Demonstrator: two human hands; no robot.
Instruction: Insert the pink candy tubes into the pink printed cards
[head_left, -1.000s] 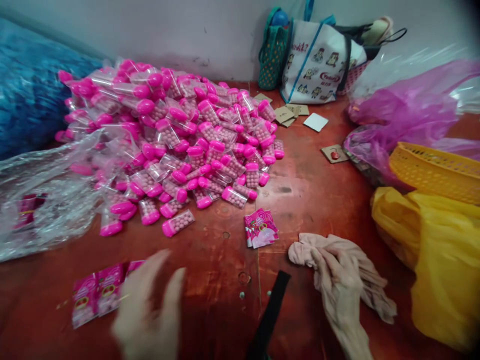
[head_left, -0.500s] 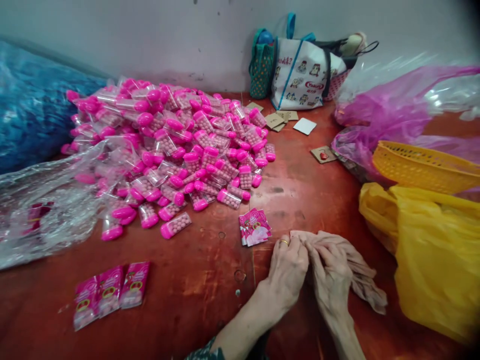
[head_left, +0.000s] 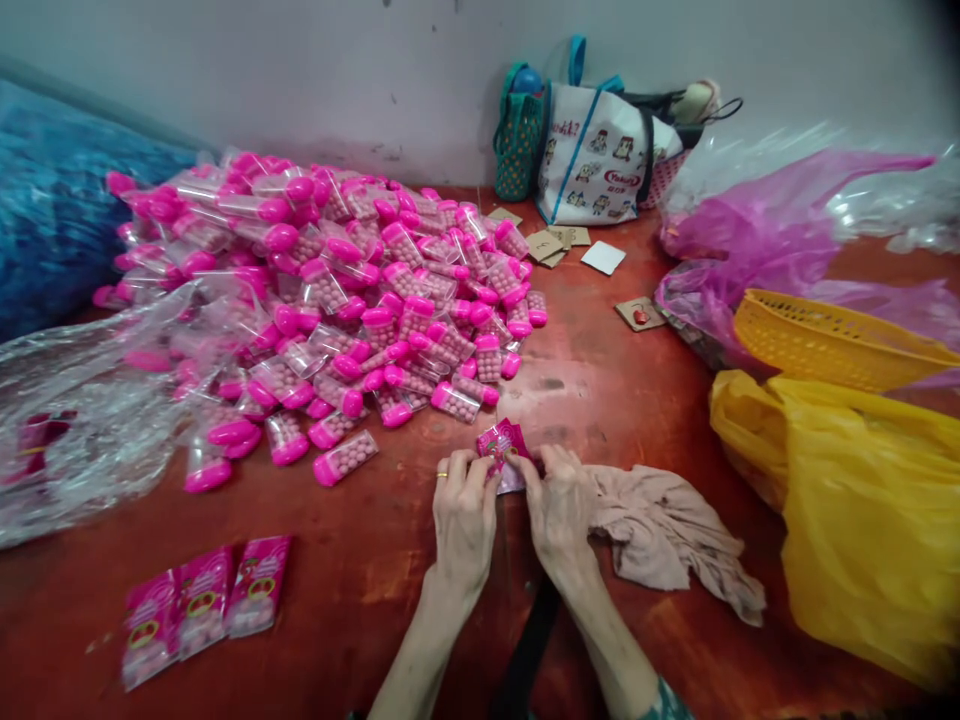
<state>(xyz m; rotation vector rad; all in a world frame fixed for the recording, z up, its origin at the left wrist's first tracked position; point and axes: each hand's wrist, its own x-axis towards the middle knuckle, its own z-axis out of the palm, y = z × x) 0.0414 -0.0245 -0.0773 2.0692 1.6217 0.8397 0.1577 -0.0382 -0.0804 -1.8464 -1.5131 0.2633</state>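
Observation:
My left hand point(head_left: 463, 520) and my right hand point(head_left: 559, 510) are side by side on the red table point(head_left: 615, 390). Both pinch the small stack of pink printed cards point(head_left: 501, 445) lying between them. A ring shows on my left hand. A crumpled beige cloth point(head_left: 660, 530) lies just right of my right hand, untouched. Beyond the cards spreads a large heap of clear bottles with pink caps point(head_left: 337, 290), filled with pink candy balls, each in a clear sleeve.
Three labelled pink packs point(head_left: 202, 605) lie at the front left. Clear plastic sheeting point(head_left: 67, 430) and a blue bag point(head_left: 52, 220) are at left. A yellow bag point(head_left: 862, 500), yellow basket point(head_left: 832, 340) and pink plastic point(head_left: 772, 240) crowd the right. Tote bags point(head_left: 592, 150) stand by the wall.
Both hands left the beige cloth and moved left to the pink cards, now pinching them. One second ago my left hand was blurred at the front left.

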